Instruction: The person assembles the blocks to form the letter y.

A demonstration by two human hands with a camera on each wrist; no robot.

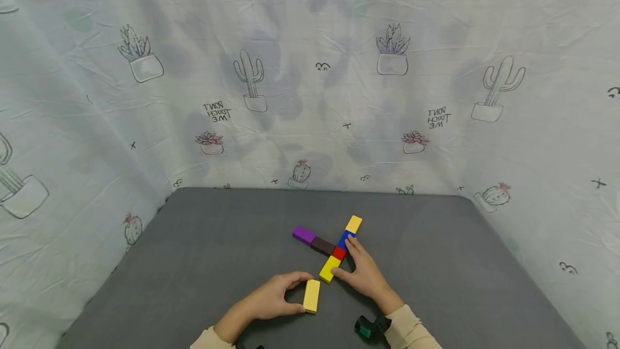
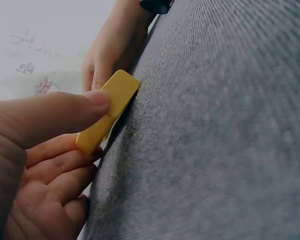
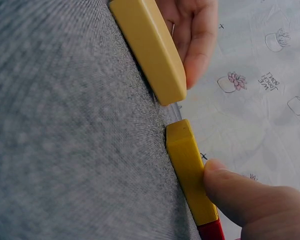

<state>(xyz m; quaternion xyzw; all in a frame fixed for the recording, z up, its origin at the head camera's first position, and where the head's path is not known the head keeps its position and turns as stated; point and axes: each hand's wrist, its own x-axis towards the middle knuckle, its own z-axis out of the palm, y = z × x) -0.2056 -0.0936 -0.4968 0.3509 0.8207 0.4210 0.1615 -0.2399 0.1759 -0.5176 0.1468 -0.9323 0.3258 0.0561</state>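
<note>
My left hand (image 1: 273, 298) pinches a pale yellow block (image 1: 312, 296) between thumb and fingers, low over the grey tabletop. In the left wrist view the thumb lies across that block (image 2: 107, 112). To its right, my right hand (image 1: 366, 273) touches a row of blocks. Its thumb rests against the bright yellow block (image 3: 190, 172) at the near end, and a fingertip is on the blue block (image 1: 344, 239). Between those two sits a red block (image 1: 339, 253), and a light yellow block (image 1: 354, 223) ends the row. A dark brown block (image 1: 323, 245) and a purple block (image 1: 303, 235) branch off leftward.
The grey tabletop (image 1: 232, 230) has a rounded far edge. White fabric (image 1: 319, 96) printed with cacti hangs behind it and along both sides. A black strap device (image 1: 372, 327) is at my right wrist.
</note>
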